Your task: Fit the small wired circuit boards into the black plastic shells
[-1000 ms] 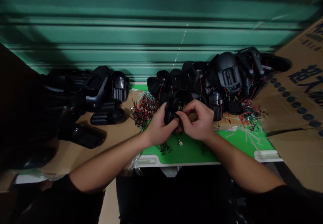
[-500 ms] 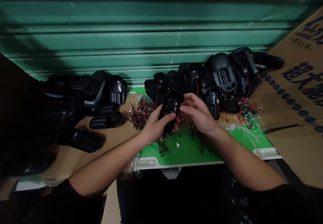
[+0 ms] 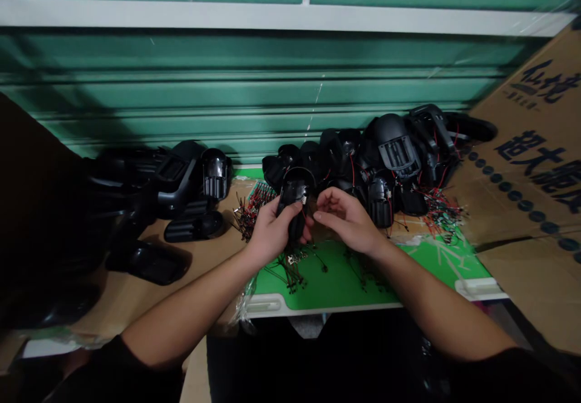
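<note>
Black casing straightened, clasped in left hand; right hand alongside, hold unclear; carton lettered 超大

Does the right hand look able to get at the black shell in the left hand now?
Likely yes: the right hand is close beside the black shell with nothing visible between, though the thumb of the left hand overlaps part of it.

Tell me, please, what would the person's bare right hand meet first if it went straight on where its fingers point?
Probably the glossy black rounded plastic shell held in the bare left hand, though depth is unclear and the left fingertips may come first.
</note>
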Demonstrator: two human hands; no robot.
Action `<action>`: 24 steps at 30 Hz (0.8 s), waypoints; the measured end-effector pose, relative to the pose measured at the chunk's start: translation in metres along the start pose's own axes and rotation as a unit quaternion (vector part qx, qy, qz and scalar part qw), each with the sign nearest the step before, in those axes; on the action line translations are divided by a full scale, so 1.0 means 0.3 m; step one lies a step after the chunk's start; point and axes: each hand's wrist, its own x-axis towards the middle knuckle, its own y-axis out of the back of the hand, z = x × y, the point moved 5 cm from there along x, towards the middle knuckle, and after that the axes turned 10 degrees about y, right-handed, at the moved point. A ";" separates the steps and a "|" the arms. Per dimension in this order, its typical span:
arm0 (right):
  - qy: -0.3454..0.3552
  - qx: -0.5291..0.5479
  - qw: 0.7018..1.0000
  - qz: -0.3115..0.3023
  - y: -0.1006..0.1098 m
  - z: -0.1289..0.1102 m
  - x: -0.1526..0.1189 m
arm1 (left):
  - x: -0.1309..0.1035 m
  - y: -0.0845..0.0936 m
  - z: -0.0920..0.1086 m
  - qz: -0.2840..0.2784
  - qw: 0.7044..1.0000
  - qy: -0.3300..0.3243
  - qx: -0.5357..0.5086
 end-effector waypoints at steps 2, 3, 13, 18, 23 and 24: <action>-0.001 -0.003 1.000 -0.011 -0.008 0.001 -0.003 | -0.002 -0.001 0.002 0.002 1.000 0.005 0.002; -0.002 0.000 1.000 -0.015 -0.011 0.003 -0.004 | -0.002 -0.002 0.002 0.004 1.000 0.007 0.000; -0.004 -0.012 0.998 -0.054 -0.049 0.001 -0.015 | 0.029 0.031 -0.028 0.042 0.998 -0.004 -0.051; -0.006 -0.035 0.996 -0.080 -0.065 0.014 -0.026 | 0.023 0.015 -0.043 0.015 0.999 0.018 -0.040; -0.015 0.009 0.998 -0.066 -0.054 0.003 -0.023 | 0.011 -0.003 -0.036 -0.034 0.997 0.044 -0.051; -0.012 0.008 0.999 -0.052 -0.046 -0.005 -0.020 | 0.009 -0.001 -0.028 -0.031 0.998 0.039 -0.049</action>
